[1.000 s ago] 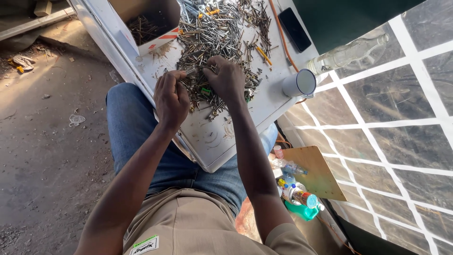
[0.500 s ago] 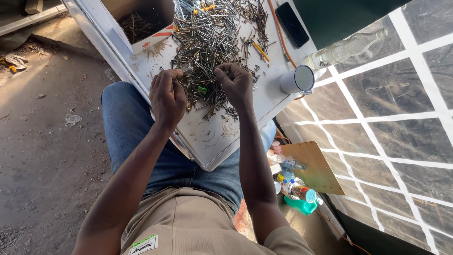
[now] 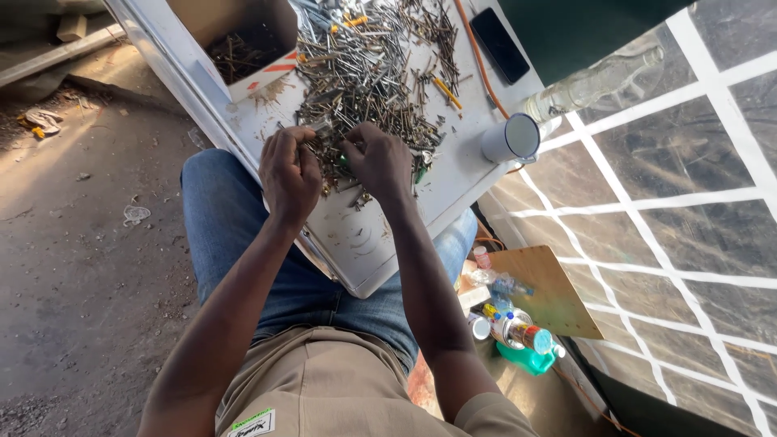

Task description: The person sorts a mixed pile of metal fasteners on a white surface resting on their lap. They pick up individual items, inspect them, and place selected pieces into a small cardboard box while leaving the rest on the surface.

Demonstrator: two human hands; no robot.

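Note:
A big heap of mixed metal nails and screws [image 3: 364, 73] lies on a white board [image 3: 364, 243] that rests across my lap. My left hand [image 3: 288, 174] is at the near left edge of the heap, fingers curled and pinching a few small metal pieces. My right hand [image 3: 380, 162] is close beside it, knuckles up, with its fingertips down in the nails; what they grip is hidden. A small green piece shows between the two hands.
A cardboard box [image 3: 243, 40] with dark nails stands at the board's far left. A white mug [image 3: 511, 139], a black phone [image 3: 499, 44] and an orange cable sit at the right. A glass bottle [image 3: 591, 81] lies beyond. Bottles and a wooden board [image 3: 542, 295] lie on the floor.
My right hand came back from the heap's right side toward my left hand and turned knuckles up over the nails. The left hand stayed almost in place.

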